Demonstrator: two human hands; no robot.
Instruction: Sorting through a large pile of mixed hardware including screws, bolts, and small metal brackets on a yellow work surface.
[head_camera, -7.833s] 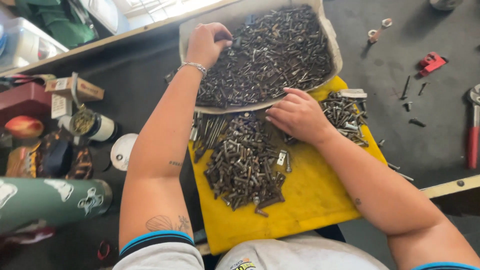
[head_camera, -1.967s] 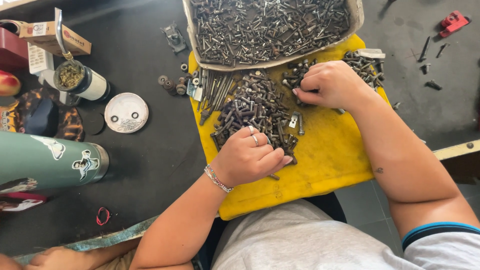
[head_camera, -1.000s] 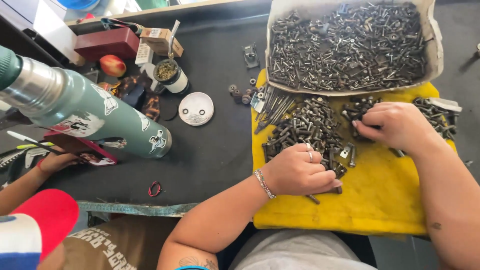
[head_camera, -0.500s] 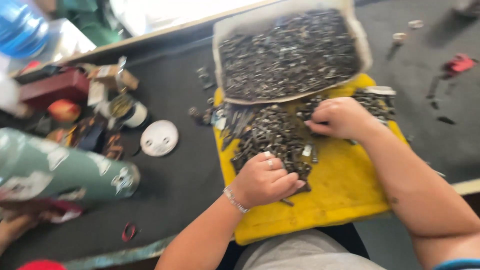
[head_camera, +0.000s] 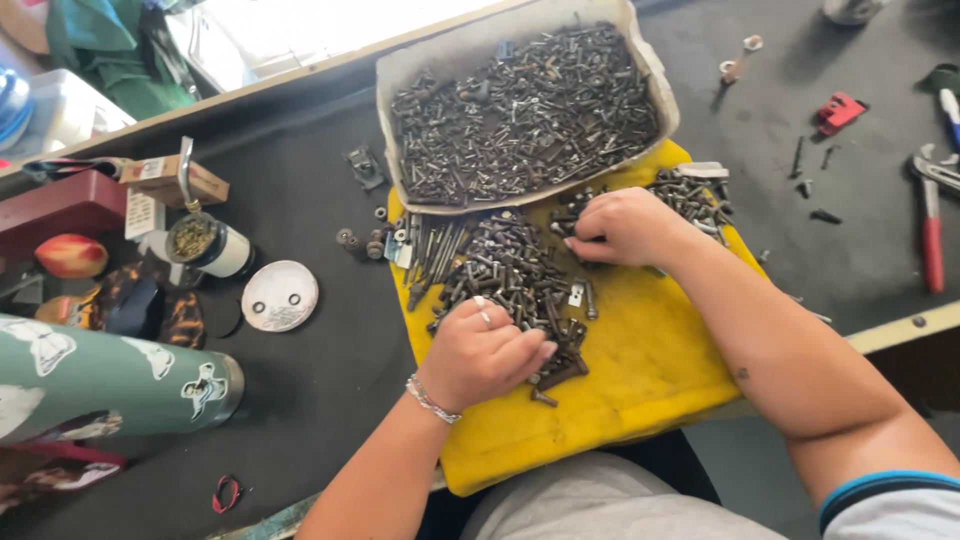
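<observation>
Sorting looks partway through, judging from how things lie. Taking the yellow mat (head_camera: 640, 390) as my landmark: my left hand (head_camera: 480, 352) sits on its near-left part, grip curled down narrow over the front edge of the big screw pile (head_camera: 510, 275) in the middle of the mat; I read it as pinching a few pieces but I cannot tell which, fingers hide them. My right hand (head_camera: 625, 228) is at the mat's far side, grip also closed narrow, knuckles up, touching screws between the main pile and a smaller heap of dark screws (head_camera: 690, 195) at the mat's far-right corner. A row of long bolts (head_camera: 432, 248) lies lined up at the mat's far-left edge, and a few nuts and washers (head_camera: 365, 240) sit just off that edge on the dark tabletop (head_camera: 330, 400). So some groups are already split out. What is left: the main pile is still mixed, and the grey tray (head_camera: 645, 60) just beyond the mat is still heaped full of hardware. Near-right half of the mat is bare. Red-handled pliers (head_camera: 930, 225) lie well right of the mat, a green flask (head_camera: 110, 375) well left.
</observation>
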